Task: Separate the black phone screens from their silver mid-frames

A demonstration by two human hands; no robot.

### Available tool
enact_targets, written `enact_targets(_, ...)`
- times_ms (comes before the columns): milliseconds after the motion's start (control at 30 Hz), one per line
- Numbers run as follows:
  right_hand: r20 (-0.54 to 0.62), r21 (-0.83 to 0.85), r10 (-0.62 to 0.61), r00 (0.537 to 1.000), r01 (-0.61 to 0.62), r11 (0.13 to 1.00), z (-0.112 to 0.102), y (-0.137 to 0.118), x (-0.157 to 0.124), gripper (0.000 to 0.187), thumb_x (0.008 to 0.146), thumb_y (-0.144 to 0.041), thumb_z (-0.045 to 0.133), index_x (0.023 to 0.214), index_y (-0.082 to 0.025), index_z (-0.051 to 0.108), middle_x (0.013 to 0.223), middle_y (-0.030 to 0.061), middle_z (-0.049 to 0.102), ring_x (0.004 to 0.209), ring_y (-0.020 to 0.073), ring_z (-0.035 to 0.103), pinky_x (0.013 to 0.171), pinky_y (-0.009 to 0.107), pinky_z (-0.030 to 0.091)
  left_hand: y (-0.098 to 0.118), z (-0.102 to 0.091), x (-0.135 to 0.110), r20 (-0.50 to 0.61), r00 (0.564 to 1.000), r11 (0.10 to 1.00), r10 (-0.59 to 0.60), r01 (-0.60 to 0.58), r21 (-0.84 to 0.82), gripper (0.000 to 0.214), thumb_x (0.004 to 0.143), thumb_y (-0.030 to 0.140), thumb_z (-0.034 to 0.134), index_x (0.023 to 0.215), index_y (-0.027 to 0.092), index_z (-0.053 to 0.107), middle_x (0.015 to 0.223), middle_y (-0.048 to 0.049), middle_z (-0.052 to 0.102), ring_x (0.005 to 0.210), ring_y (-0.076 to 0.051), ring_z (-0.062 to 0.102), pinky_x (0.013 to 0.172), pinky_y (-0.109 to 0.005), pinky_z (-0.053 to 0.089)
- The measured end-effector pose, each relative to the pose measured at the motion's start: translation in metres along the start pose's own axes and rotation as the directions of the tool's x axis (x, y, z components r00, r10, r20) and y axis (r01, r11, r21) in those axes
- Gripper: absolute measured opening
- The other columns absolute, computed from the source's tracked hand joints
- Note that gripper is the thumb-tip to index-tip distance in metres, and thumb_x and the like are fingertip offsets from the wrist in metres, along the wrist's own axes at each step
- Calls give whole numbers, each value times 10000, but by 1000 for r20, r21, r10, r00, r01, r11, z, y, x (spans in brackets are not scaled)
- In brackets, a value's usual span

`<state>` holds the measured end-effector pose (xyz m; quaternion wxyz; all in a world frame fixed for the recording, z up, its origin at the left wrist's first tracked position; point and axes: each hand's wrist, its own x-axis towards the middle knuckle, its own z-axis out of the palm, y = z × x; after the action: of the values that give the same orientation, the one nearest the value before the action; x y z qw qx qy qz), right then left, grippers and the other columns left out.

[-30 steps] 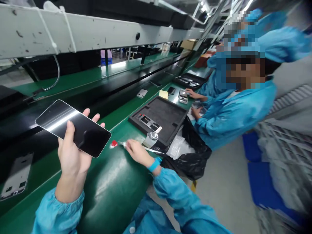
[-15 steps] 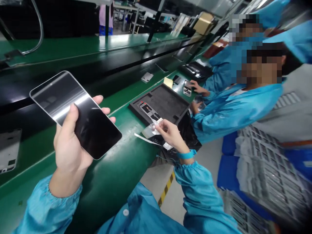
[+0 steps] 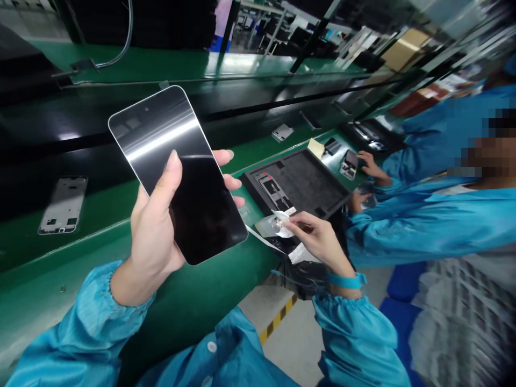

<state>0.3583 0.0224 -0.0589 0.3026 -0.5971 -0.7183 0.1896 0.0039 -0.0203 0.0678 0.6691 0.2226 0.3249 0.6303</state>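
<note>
My left hand grips a glossy black phone screen by its long edges, thumb on the near side, holding it tilted above the green bench. My right hand is out to the right, its fingers pinching a small white film or tab over a clear wrapper at the corner of a black foam tray. A blue band circles my right wrist. Both my sleeves are blue.
A metal phone frame lies on the black conveyor belt at left; another part sits farther along. A co-worker in blue sits to the right, hands by a small device. A black bag hangs below the tray. Grey stacked trays stand at right.
The screen in my left hand has risen and turned more upright. My right hand left the bench edge near a red-tipped item and now pinches the white film by the tray.
</note>
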Motion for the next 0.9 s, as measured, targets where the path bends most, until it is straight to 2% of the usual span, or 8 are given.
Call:
enact_targets(67,51,-11,-14,999,15,1000,-6,1,2,615,887,-811,693,873,-201,772,816,109,750,683,226,659,591,337,498,1,1,-2,-1,1000,1000,8,-8,-1,439,1075,581,578,1175,195,762,941,-102,814,861,-308,835,780,-444,716)
enact_targets(133,79,-9,5,997,-4,1000,-9,2,4,631,869,-825,702,882,-197,764,772,93,735,667,223,657,611,344,511,2,1,-3,4,1000,1000,13,-13,-5,422,1077,561,576,1150,194,772,933,-102,807,825,-307,832,766,-451,714)
enact_targets(267,138,5,42,989,-43,999,-7,1,11,683,856,-869,673,819,-189,725,701,73,696,609,200,608,585,335,483,2,0,-5,-2,1000,1000,9,-9,-24,416,1063,565,601,1175,202,770,996,-112,807,832,-324,833,771,-475,712)
enact_targets(500,72,-75,-30,997,35,997,0,-4,16,699,872,-894,630,796,-202,695,726,73,678,617,192,584,590,334,478,3,0,-5,23,999,999,44,-44,6,458,1083,585,551,1131,184,767,1068,-128,818,856,-297,828,750,-434,718)
enact_targets(633,72,-105,-50,996,57,993,-1,-4,16,673,903,-871,608,795,-212,685,707,66,668,614,197,590,596,334,491,4,-1,-7,48,997,997,65,-67,47,476,1080,612,555,1137,189,766,1068,-115,822,922,-282,827,798,-402,720)
enact_targets(767,109,-156,-69,992,86,984,-4,-7,17,633,940,-819,598,752,-218,665,653,53,636,591,196,573,597,333,481,3,-2,-8,69,993,993,99,-103,54,502,1090,620,526,1097,189,783,1014,-105,819,838,-253,813,772,-393,714)
enact_targets(900,100,-177,-64,993,81,981,-2,-10,18,623,949,-801,586,737,-219,655,625,49,617,567,197,556,577,333,463,3,-2,-8,79,988,990,131,-135,41,580,1078,681,497,1062,188,801,907,-93,795,746,-234,793,754,-392,706)
